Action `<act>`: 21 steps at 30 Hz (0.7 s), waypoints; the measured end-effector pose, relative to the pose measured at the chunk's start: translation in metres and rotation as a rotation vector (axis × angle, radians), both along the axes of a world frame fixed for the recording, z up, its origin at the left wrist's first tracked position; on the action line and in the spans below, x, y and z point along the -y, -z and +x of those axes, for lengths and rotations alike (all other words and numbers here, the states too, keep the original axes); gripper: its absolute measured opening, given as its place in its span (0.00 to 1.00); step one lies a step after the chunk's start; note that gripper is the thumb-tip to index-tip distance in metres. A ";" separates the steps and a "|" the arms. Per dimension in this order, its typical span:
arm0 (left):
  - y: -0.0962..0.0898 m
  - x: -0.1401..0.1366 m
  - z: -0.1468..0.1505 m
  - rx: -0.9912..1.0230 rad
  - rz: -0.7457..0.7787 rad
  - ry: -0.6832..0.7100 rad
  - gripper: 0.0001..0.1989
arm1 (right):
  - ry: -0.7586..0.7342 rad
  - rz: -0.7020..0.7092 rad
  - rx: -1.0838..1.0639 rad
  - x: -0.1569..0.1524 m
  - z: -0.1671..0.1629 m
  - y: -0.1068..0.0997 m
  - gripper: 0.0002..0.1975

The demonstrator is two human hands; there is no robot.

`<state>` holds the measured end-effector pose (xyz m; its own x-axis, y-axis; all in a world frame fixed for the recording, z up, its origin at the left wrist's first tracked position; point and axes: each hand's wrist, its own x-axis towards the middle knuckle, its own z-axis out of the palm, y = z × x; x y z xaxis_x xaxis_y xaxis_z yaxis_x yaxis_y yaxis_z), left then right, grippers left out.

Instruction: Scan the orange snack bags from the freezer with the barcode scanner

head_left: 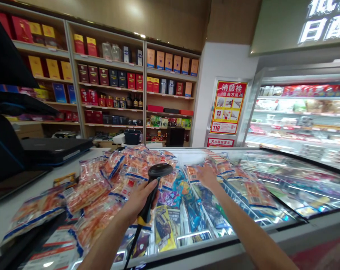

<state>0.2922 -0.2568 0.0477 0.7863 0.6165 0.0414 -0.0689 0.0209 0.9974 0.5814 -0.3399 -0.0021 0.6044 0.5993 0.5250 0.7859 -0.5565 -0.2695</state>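
Observation:
My left hand (144,198) is wrapped round the grip of a black and yellow barcode scanner (159,171), whose cable hangs down toward me. My right hand (207,177) reaches out over the freezer, blurred, with its fingers at a clear food bag (191,172); whether they grip it cannot be made out. A big heap of similar bags with blue edges and orange-pink contents (88,187) lies to the left of the scanner. More such bags, among them a flat one (258,193), rest on the right side of the freezer.
The freezer's glass top (288,172) stretches right, with wire baskets and colourful packets, one yellow (164,228), beneath. A dark checkout machine (54,150) stands on the left counter. Behind are shelves of boxes (113,77), a red wall poster (228,107) and a lit chiller (304,112).

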 end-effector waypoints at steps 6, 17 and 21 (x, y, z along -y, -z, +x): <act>-0.007 0.009 0.003 -0.016 0.007 0.055 0.17 | -0.060 -0.295 -0.180 -0.009 -0.016 0.014 0.26; -0.012 0.020 0.005 -0.065 0.031 0.074 0.17 | 0.083 -0.138 -0.411 -0.040 -0.005 0.000 0.25; -0.013 0.019 0.004 -0.066 0.003 0.093 0.16 | 0.000 0.146 -0.684 -0.034 -0.002 0.007 0.18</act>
<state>0.2957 -0.2755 0.0604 0.8413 0.5404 -0.0109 -0.0007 0.0213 0.9998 0.5798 -0.3061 -0.0090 0.8280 0.5513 0.1019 0.4130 -0.4768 -0.7760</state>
